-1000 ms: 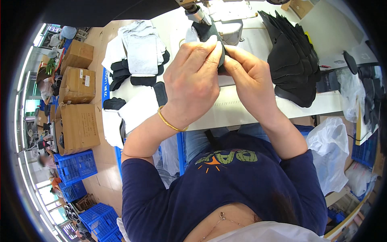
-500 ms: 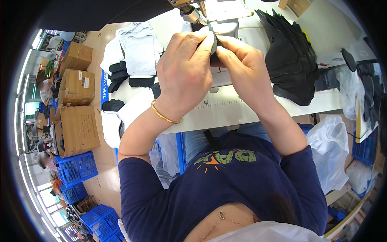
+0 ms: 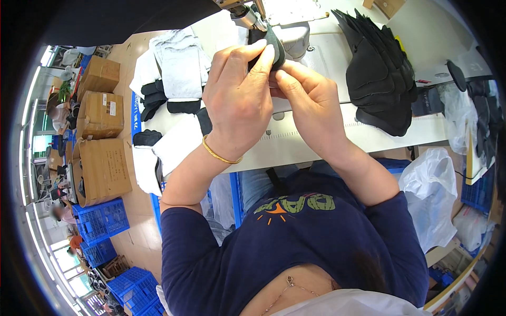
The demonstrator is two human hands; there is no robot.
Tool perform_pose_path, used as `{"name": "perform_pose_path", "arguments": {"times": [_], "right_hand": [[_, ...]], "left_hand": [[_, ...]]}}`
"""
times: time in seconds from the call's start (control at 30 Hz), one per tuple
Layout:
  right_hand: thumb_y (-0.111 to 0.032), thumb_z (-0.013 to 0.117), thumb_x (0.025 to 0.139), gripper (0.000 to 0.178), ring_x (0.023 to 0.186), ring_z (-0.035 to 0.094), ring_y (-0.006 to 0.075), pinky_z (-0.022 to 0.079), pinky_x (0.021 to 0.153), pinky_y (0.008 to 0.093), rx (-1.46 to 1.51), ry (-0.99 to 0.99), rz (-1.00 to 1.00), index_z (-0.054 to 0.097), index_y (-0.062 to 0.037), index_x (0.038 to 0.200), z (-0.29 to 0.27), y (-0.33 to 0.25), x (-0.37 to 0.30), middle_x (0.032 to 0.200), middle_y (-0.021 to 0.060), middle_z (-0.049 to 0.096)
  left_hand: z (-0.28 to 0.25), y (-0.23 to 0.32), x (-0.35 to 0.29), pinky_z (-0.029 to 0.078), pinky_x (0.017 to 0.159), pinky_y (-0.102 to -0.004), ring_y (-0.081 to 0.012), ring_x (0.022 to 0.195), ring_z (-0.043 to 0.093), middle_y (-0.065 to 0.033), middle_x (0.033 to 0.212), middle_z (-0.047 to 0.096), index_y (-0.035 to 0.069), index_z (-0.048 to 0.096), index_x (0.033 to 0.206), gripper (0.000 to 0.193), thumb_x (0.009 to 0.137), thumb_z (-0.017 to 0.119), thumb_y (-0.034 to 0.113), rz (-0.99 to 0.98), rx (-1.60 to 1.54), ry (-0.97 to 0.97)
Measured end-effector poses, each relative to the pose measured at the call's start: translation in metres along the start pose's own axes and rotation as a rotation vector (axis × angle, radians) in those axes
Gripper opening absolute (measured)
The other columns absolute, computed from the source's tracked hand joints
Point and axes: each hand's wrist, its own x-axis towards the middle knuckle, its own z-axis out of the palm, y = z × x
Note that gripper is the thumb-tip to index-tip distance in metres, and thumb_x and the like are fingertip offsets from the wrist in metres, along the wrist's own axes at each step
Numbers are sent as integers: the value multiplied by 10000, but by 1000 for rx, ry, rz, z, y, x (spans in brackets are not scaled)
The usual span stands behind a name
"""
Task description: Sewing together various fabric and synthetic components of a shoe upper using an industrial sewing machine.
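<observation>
Piece of black, curved fabric [image 3: 275, 47] is held beneath the metal head of a sewing machine [image 3: 246, 17], directly beyond the fingertips, above a white bench [image 3: 274, 142]. Its long axis is pointed roughly away from the person, with the near end set between both hands; neither is clearly nearer, since both are in contact with it. By the left hand [image 3: 237, 100], fingers bent and drawn together, the fabric's left side is gripped. By the right hand [image 3: 311, 108], thumb and forefinger pinched together, its near right edge is held; how firmly cannot be told. To the right, black shaped pieces [image 3: 379, 79] are fanned in a stack; to the left, pale grey cloth pieces [image 3: 182, 66] are piled. White lettering is printed on a blue edge strip [image 3: 136, 116], ruler marks along the bench front, and small labels are stuck on a brown cardboard box [image 3: 97, 113].
</observation>
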Motion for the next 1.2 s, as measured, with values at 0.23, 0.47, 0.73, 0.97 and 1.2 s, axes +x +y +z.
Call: {"name": "perform_pose_path", "arguments": {"times": [0.23, 0.47, 0.73, 0.97, 1.2], "right_hand": [[-71, 493, 1000, 223, 729, 496, 49, 432, 614, 255, 52, 37, -46, 646, 60, 1095, 6, 3, 1, 789, 39, 634], [-66, 485, 984, 197, 718, 503, 59, 440, 614, 266, 4, -7, 10, 632, 48, 1048, 4, 1, 1, 763, 45, 618], [-56, 467, 992, 201, 751, 519, 69, 459, 642, 269, 35, -17, 12, 618, 63, 1053, 6, -2, -1, 831, 60, 640], [-64, 468, 993, 204, 772, 539, 72, 471, 668, 274, 79, 5, -11, 616, 63, 1056, 12, -2, 2, 841, 67, 649], [-30, 456, 999, 295, 1064, 603, 118, 513, 954, 291, 61, -82, 107, 584, 76, 1242, 12, -2, 7, 1139, 84, 655]], "left_hand": [[-1, 5, -1, 547, 695, -329, -251, 860, 638, -87, 939, 661, -26, 726, 952, 326, 631, 674, -37, -34, -15, 23], [1, 5, -3, 554, 668, -314, -241, 850, 643, -87, 945, 664, -24, 733, 955, 360, 604, 663, 10, 33, 67, 22], [0, 5, -5, 559, 682, -310, -239, 880, 644, -89, 966, 667, -22, 729, 1000, 403, 604, 661, 15, 50, 80, 7], [-5, 0, -1, 565, 698, -311, -238, 904, 645, -86, 978, 665, -22, 729, 1018, 408, 616, 664, -5, 61, 55, -35], [-5, -14, 1, 563, 715, -311, -238, 916, 645, -75, 996, 670, -8, 728, 1024, 409, 619, 672, -22, 63, 45, -54]]}}
